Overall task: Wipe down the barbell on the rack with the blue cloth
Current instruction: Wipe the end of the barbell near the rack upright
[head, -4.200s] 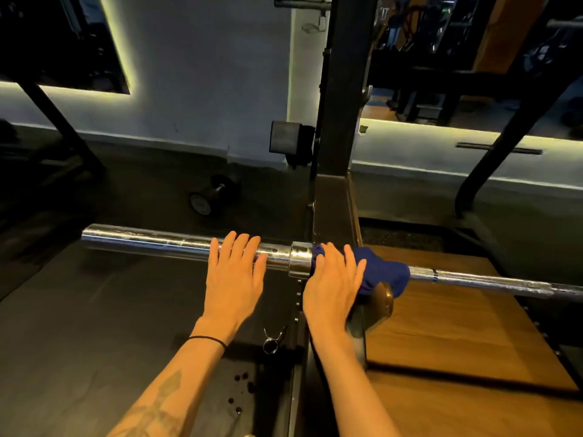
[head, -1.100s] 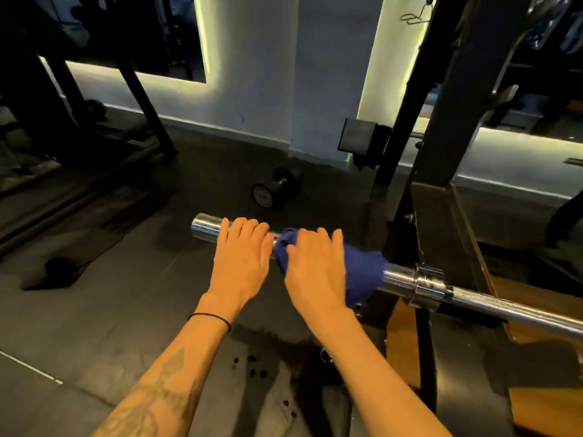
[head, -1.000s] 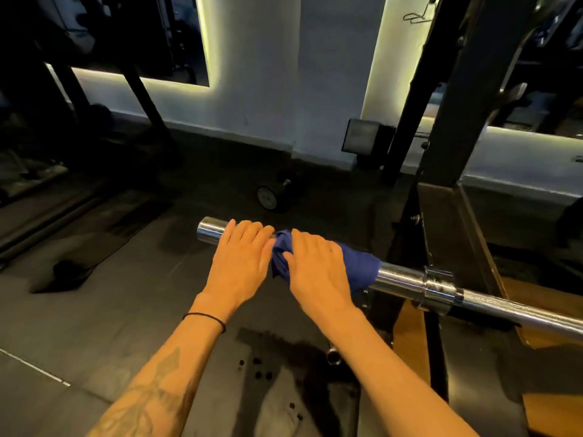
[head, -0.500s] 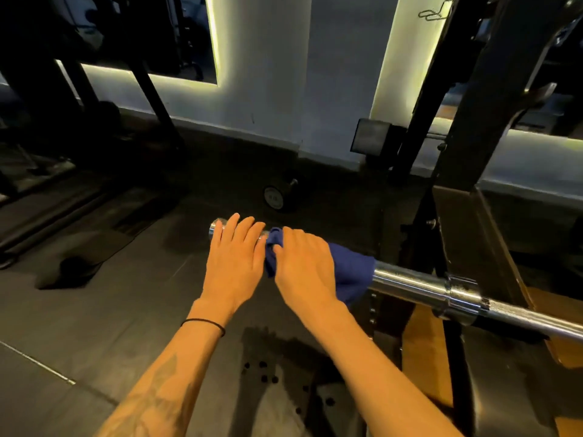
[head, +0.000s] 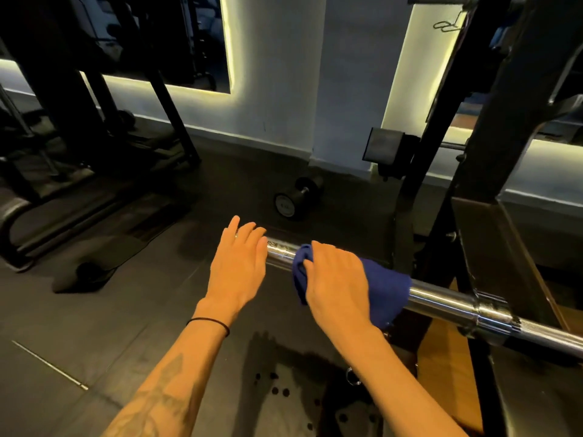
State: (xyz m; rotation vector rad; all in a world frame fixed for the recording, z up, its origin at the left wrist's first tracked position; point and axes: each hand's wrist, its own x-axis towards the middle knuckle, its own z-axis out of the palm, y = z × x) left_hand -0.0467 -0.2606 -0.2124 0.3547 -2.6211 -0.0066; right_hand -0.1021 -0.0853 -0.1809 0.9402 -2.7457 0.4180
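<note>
At the outer end of the barbell [head: 441, 302], seen from the head camera, the right hand [head: 339, 280] is lying over the blue cloth [head: 386, 287], its fingers curling to clamp the cloth around the chrome sleeve. The left hand [head: 238, 266] is resting flat on the sleeve's tip, fingers straight and gripping nothing. The bar is sitting in the rack [head: 492, 197], its collar just to the right of the cloth. To wipe well, the right hand should probably be keeping the cloth wrapped fully round the sleeve, while the left is steadying the bar against rolling.
</note>
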